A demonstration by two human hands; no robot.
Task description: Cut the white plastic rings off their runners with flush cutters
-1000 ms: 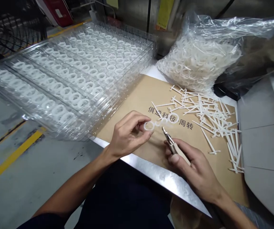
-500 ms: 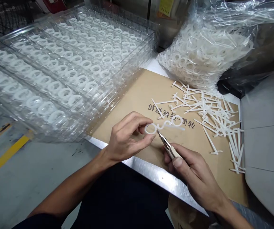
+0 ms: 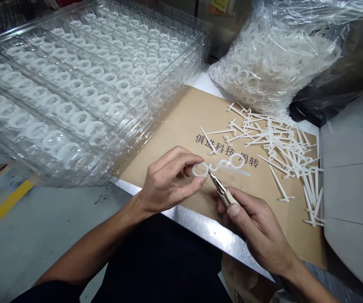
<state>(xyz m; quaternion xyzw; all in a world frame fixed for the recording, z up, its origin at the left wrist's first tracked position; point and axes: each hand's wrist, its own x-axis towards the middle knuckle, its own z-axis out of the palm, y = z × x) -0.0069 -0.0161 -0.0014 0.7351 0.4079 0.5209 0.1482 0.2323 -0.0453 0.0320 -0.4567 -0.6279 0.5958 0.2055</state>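
Observation:
Between thumb and fingers, my left hand point(image 3: 168, 181) pinches one ring of a white plastic moulded piece point(image 3: 237, 160). The piece has a ring at each end, with a curvy runner and a straight stem between them. My right hand point(image 3: 253, 223) is closed around the pale handles of a pair of nippers point(image 3: 221, 185). Their jaw tips touch or nearly touch the piece just right of the pinched ring; whether the jaws are fully closed I cannot tell. Both hands are over a brown cardboard sheet point(image 3: 175, 126) with printed characters.
Loose white plastic sprues point(image 3: 279, 143) are heaped on the cardboard's right side. Behind them stands a clear bag point(image 3: 257, 71) of white rings. Stacked clear trays point(image 3: 156, 113) with rows of white rings are at left. A grey bin point(image 3: 351, 181) borders the right; a metal edge point(image 3: 206, 233) runs in front.
The far ring and stem of the piece have shifted slightly right, away from the pinched ring. The view has moved a little; both hands keep nearly the same pose.

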